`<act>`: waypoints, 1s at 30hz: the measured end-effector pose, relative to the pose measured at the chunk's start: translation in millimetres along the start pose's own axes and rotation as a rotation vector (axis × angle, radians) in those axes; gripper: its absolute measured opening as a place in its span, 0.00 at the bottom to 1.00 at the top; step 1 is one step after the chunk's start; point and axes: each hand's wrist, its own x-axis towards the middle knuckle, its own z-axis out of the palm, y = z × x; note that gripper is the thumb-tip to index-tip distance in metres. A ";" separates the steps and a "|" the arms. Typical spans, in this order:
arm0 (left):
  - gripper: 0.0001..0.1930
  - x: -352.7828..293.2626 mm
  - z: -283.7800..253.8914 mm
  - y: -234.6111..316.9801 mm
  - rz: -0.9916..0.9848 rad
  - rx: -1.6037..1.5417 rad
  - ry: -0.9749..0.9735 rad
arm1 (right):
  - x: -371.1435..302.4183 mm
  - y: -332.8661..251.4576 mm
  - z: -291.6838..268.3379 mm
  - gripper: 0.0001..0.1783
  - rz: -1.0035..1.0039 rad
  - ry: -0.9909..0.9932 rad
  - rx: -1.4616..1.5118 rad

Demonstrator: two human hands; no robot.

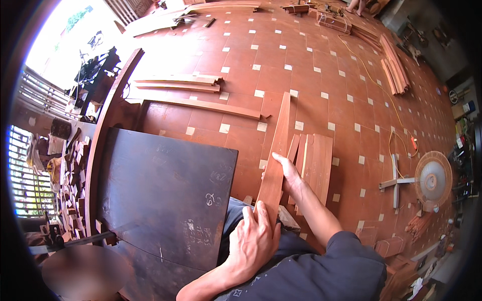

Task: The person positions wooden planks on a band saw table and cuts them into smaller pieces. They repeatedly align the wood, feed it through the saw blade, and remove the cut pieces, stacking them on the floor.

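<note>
A long, flat reddish-brown wooden board (282, 125) slants up and away from my body, its far end over the tiled floor. My right hand (287, 173) grips its middle from the right side, thumb along the upper face. Nearer my body, my left hand (253, 238) is closed on the near end, fingers lying over the wood. That near end is partly hidden by the left hand. Just right of the board, several similar wooden boards (317, 165) lie side by side. To the left stands a dark flat tabletop (165, 175) with chalk marks.
A standing fan (433, 181) is at the right, near an orange cable (364, 62) on the floor. More wood strips (175, 83) lie beyond the tabletop, and a timber bundle (394, 70) at far right. Another person's legs (357, 7) show at the far edge.
</note>
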 end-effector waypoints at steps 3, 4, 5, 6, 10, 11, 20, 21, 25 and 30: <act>0.35 -5.6 9.6 0.6 0.017 0.029 0.016 | -5.7 4.0 1.3 0.18 -0.057 0.032 -0.043; 0.35 -4.8 9.9 0.0 0.024 0.022 0.021 | -0.1 3.2 -1.3 0.18 -0.054 0.026 -0.030; 0.35 -7.4 10.4 -0.5 0.030 0.016 0.017 | 8.0 5.5 -9.6 0.19 -0.045 0.026 -0.012; 0.35 -6.7 12.6 -4.3 0.049 -0.038 0.039 | 18.0 0.9 -12.8 0.19 -0.046 0.017 -0.001; 0.35 9.5 1.0 -19.5 0.155 -0.157 -0.153 | 60.6 -21.6 -48.5 0.23 0.034 -0.025 -0.018; 0.34 9.0 0.8 -27.0 0.188 -0.140 -0.132 | 67.6 -25.3 -49.9 0.24 0.071 0.034 0.006; 0.25 73.2 -13.3 -107.2 0.271 -0.013 0.370 | 91.1 -42.7 -221.5 0.43 -0.135 0.428 -0.614; 0.25 86.3 -13.1 -117.3 0.264 0.005 0.391 | 88.3 -44.9 -233.4 0.45 -0.188 0.447 -0.693; 0.24 142.4 -11.7 -138.0 0.276 0.035 0.407 | 62.9 -59.7 -231.4 0.51 -0.127 0.774 -1.130; 0.25 175.9 -25.5 -128.4 0.126 0.104 0.295 | 39.9 -74.4 -183.1 0.35 -0.108 0.862 -1.539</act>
